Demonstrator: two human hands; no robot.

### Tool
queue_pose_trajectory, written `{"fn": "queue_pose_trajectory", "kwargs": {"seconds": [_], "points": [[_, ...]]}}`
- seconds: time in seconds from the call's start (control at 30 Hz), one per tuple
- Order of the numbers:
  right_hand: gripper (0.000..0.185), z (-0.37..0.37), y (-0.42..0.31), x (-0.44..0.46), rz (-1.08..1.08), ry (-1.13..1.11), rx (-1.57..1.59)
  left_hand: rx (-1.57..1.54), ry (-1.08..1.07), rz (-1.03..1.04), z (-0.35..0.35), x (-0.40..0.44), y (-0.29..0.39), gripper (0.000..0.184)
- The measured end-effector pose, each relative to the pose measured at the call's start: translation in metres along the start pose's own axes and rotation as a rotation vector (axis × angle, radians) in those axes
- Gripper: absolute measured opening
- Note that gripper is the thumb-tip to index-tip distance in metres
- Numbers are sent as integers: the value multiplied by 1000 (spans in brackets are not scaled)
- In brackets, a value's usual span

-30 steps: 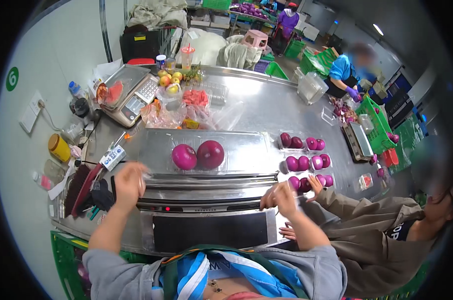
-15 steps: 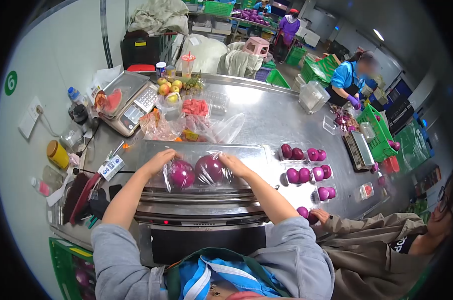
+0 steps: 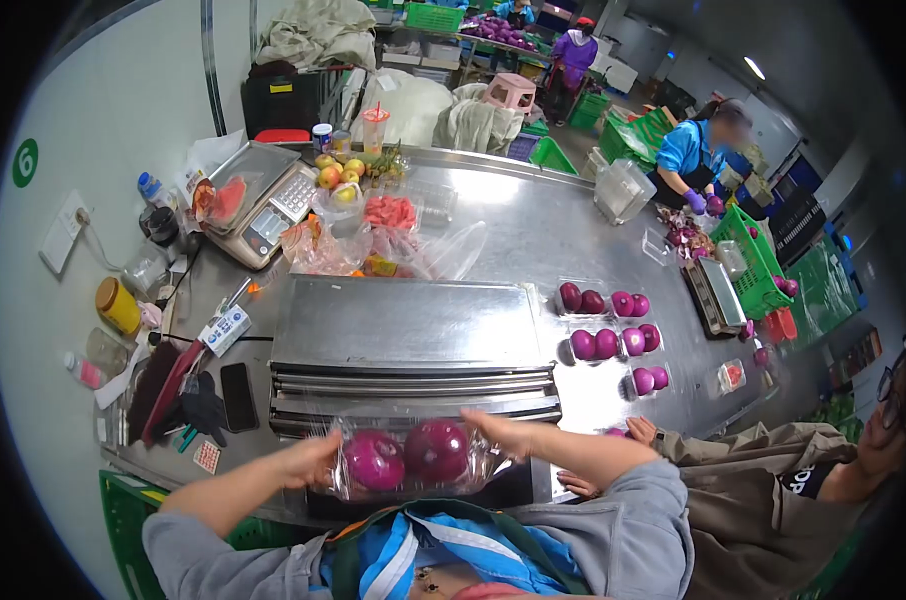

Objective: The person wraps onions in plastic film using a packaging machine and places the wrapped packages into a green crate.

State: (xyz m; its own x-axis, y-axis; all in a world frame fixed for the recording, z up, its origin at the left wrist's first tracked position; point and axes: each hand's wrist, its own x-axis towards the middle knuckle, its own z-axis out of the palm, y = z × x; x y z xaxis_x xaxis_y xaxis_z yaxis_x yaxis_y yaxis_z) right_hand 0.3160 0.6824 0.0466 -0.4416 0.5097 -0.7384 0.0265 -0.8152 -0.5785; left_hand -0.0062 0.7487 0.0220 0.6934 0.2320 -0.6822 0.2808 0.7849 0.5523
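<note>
A clear tray of two purple onions [image 3: 436, 451], with clear film over it, is held between both hands above the near, dark part of the wrapping machine [image 3: 408, 325]. My left hand [image 3: 313, 460] grips its left end. At the right end, my right hand [image 3: 500, 434] is closed on the tray and film. Rollers show just beyond the tray, and the machine's flat metal top has nothing on it. Packed trays of onions [image 3: 605, 344] stand on the table to the right.
A co-worker's hand [image 3: 641, 430] rests at the table's right edge. A phone [image 3: 238, 396] and a brush [image 3: 153, 390] lie at the left. Behind the machine are plastic bags [image 3: 453, 250], apples [image 3: 339, 176] and a scale [image 3: 263, 220]. Another person [image 3: 688, 165] works at the far right.
Both hands were empty above the machine's front, then took hold of the tray on its top. They have since brought it toward me, past the rollers. A tray beside the co-worker's hand is now mostly hidden.
</note>
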Motion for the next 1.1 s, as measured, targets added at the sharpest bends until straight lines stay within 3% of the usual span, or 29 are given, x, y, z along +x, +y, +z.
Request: {"fn": "queue_pose_trajectory", "kwargs": {"seconds": [0.03, 0.1, 0.13, 0.2, 0.27, 0.33, 0.37, 0.4, 0.5, 0.57, 0.6, 0.67, 0.73, 0.77, 0.87, 1.0, 1.1], "points": [[65, 2, 20, 7, 41, -60, 125, -92, -80, -9, -16, 17, -31, 61], [59, 10, 50, 20, 4, -166, 343, 63, 73, 56, -29, 29, -67, 59], [59, 12, 61, 27, -8, 21, 214, 114, 134, 69, -39, 36, -83, 54], [58, -9, 100, 53, -138, 77, 164, 172, 182, 142, -32, 29, -96, 46], [56, 2, 102, 24, -163, 96, 442, 238, 238, 214, -31, 22, -112, 39], [50, -4, 135, 12, -381, 212, 256, 227, 310, 549, -28, 17, -133, 30], [45, -3, 151, 13, -395, 282, 107, 226, 306, 551, -24, 18, -135, 30], [40, -1, 165, 11, -401, 352, -39, 134, 409, 605, -18, 19, -137, 32], [33, 20, 175, -1, -419, 469, 215, -189, 636, 708, 4, 13, -129, 42], [34, 20, 185, -20, -443, 512, 284, -284, 513, 642, -1, -21, -139, 42], [36, 30, 186, -40, -347, 455, 397, -310, 452, 562, -4, -37, -154, 43], [34, 23, 232, -38, -241, 430, 159, -20, 547, 208, -19, -49, -201, 43], [35, 19, 275, -13, -145, 72, 573, 138, 494, 171, -37, -26, -241, 45], [31, 13, 292, 7, -150, -67, 684, 51, 387, 185, -48, -6, -256, 43], [29, 55, 261, 45, -219, 149, 666, 346, 311, 402, -32, 49, -262, 35], [33, 82, 220, 55, -278, 134, 497, 632, 103, 770, 29, 42, -198, 24], [41, 91, 210, 47, -283, 105, 363, 928, 109, 1072, 51, 0, -162, 18]]}}
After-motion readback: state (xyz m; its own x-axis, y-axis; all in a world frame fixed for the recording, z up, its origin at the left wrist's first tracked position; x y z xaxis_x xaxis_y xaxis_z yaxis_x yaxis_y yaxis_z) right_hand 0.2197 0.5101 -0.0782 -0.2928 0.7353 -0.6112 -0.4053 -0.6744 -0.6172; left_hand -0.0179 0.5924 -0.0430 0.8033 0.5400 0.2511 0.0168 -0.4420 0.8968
